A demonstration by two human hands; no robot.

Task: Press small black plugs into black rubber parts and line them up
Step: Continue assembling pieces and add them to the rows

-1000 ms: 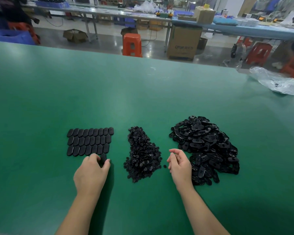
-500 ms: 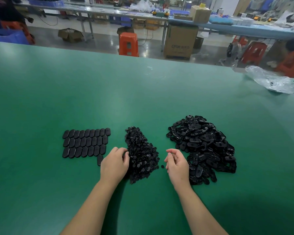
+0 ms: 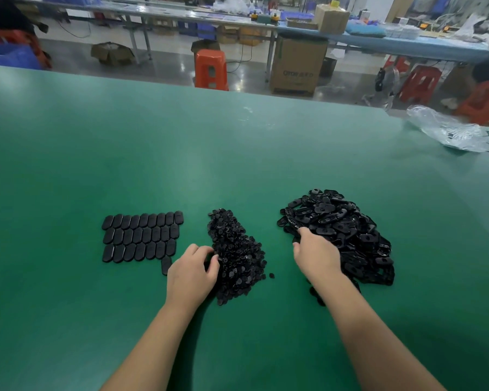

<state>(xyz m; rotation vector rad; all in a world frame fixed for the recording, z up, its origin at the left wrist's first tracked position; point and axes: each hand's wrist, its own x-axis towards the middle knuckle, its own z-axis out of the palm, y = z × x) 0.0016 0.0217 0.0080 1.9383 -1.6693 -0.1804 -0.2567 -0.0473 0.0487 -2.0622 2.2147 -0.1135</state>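
Note:
Three piles of black parts lie on the green table (image 3: 237,153). On the left, finished rubber parts (image 3: 141,235) sit in three neat rows, with one more part (image 3: 166,265) below their right end. The heap of small black plugs (image 3: 237,255) is in the middle. My left hand (image 3: 192,273) is at its left edge, thumb and fingers curled together into the plugs. The heap of loose rubber parts (image 3: 347,230) is on the right. My right hand (image 3: 316,255) lies palm down on its near left side, with its fingertips hidden among the parts.
One stray plug (image 3: 271,275) lies between the two heaps. A crumpled clear plastic bag (image 3: 446,128) sits at the far right edge of the table. Beyond the far edge are an orange stool (image 3: 211,69), a cardboard box (image 3: 297,66) and long workbenches.
My left hand moved right from the lined-up rows to the plug heap. My right hand moved from beside the rubber-part heap forward onto it.

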